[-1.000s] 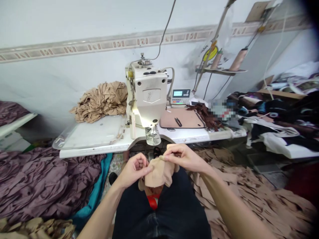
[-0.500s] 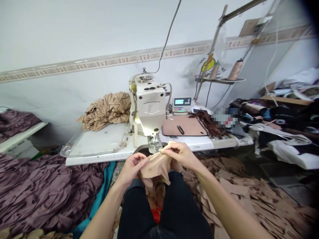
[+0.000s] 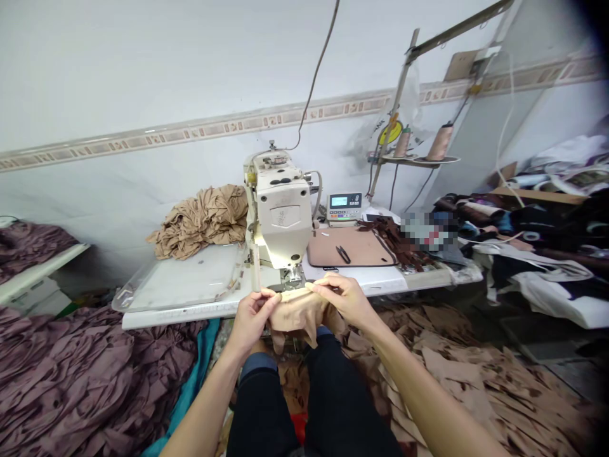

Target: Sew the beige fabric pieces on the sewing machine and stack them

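Observation:
A piece of tan fabric is stretched between my two hands, its top edge drawn nearly straight just in front of the needle area of the sewing machine. My left hand pinches the left end of that edge between thumb and fingers. At the other end, my right hand grips the edge the same way, close to the presser foot. Below the edge the cloth hangs in loose folds over my knees. Whether the edge lies under the presser foot I cannot tell.
Tan cloth is heaped left on the machine table. Thread snips rest on a pinkish mat beside a control panel. Purple fabric lies lower left, brown pieces lower right. Thread cones stand at right.
My left hand has closed into a firmer pinch, and the fabric edge is now straighter and more level between my hands. The view has shifted slightly.

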{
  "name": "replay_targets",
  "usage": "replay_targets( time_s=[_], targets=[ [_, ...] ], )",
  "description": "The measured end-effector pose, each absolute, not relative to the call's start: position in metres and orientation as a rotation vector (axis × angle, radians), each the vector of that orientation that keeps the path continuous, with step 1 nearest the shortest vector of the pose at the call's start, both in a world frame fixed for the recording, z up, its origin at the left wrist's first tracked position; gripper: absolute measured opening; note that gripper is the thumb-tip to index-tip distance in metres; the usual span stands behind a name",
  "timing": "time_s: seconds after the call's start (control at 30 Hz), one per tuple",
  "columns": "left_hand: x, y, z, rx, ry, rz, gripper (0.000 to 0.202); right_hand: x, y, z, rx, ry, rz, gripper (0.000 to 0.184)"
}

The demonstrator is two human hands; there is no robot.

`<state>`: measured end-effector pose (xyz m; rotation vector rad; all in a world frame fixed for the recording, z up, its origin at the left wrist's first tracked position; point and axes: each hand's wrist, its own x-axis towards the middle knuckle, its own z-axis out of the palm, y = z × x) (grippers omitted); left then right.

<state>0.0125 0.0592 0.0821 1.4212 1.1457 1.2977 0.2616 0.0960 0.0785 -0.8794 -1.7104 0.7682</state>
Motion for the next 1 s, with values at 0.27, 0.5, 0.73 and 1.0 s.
replay_targets(
  time_s=[0.27,0.5,0.73,1.0],
  targets=[
    [0.009,0.062,0.074,1.678,1.243,1.362,0.026,0.261,0.097,0.077,-0.868,-1.742,0.649,0.033],
    [-0.005,0.059,0.062,2.502,1.375,1.449,0.018,0.265,0.097,0.074,-0.793,-1.894,0.292,0.025],
    [-0.016,0.052,0.055,3.063,1.252,1.410,0.043,0.280,0.090,0.055,-0.659,-1.976,-0.180,0.031],
    [-0.012,0.050,0.065,3.288,1.097,1.406,0.048,0.278,0.083,0.041,-0.636,-1.910,-0.314,0.047]
  ],
)
